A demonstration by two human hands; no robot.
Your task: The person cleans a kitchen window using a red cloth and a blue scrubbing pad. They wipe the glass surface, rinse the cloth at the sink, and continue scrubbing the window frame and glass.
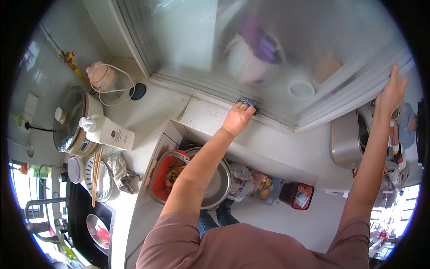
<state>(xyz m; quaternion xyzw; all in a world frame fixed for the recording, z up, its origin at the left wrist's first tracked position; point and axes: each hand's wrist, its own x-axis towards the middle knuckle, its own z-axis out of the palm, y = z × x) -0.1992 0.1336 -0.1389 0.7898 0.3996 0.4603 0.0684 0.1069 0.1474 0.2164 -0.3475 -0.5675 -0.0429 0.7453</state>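
Observation:
Before me stands a frosted glass panel in a white frame, its bottom rail resting on a pale stone countertop. My left hand grips a dark scrubbing pad with some blue on it and presses it against the lower edge of the glass. A ring shows on one finger. At the far right my right hand rests with fingers apart against the panel's side edge. Purple and white shapes show blurred through the glass.
On the left counter stand an electric cooker, a white pump bottle, a grey rag and chopsticks across a bowl. Below are a red basin, a metal basin, and a small bin. A metallic container stands right.

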